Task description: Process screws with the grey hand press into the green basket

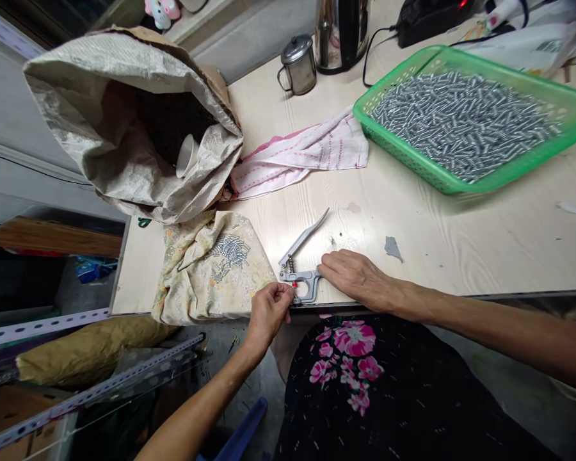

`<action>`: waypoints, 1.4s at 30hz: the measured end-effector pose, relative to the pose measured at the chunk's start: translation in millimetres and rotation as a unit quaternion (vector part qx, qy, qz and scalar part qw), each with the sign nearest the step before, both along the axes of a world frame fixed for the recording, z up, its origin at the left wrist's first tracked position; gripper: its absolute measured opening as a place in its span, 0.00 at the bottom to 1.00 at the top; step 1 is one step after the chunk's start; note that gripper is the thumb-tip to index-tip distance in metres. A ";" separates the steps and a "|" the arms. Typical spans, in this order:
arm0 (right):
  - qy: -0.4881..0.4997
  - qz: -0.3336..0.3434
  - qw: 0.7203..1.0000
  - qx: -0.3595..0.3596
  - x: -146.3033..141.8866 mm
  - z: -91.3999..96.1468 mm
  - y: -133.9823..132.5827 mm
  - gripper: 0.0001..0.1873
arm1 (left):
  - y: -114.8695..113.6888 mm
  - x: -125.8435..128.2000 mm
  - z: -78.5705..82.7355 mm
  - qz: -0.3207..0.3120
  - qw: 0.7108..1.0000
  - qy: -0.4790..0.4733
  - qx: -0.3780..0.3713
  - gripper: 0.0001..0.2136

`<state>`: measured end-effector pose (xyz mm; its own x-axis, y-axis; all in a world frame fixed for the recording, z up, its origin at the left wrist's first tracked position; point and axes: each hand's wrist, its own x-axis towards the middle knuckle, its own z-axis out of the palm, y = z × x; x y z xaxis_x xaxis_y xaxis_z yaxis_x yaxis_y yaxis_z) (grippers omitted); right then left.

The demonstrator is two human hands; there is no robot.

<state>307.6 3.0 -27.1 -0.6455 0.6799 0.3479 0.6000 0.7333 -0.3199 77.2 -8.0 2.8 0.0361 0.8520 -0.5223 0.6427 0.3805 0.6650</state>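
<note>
A grey hand press tool (301, 266) lies at the table's front edge, its long lever raised toward the back right. My left hand (269, 312) is pinched at the tool's jaw, holding something too small to make out. Flat on the table lies my right hand (355, 276), fingers together, touching the tool's lower handle. To the left, a yellowish floral cloth (206, 272) carries a small heap of silvery metal pins (230, 250).
A green plastic basket (547, 153) full of metal pins stands at the back right. A large woven sack (125, 115) with a white cup inside sits at the back left. A pink-and-white towel (302, 153), a metal mug (298, 64) and a kettle (340, 32) lie behind.
</note>
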 end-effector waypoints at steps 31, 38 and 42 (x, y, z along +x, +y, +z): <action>-0.168 0.050 0.978 0.108 -11.3 3.8 125.8 0.13 | 4.4 1.8 1.3 0.000 1.000 0.003 -0.025 0.14; -0.192 0.034 0.976 0.101 -17.9 0.3 123.4 0.10 | 5.3 5.1 0.3 0.002 1.000 0.013 -0.017 0.14; -0.173 0.021 0.981 0.089 -20.6 -3.1 119.1 0.10 | 3.7 6.0 -5.2 0.015 1.000 0.023 -0.014 0.13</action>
<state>287.0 122.1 -30.2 -0.7715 0.5987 0.2151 0.6185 0.7851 0.0331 83.2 -4.3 -2.5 -0.0134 0.8375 -0.5462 0.6601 0.4178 0.6243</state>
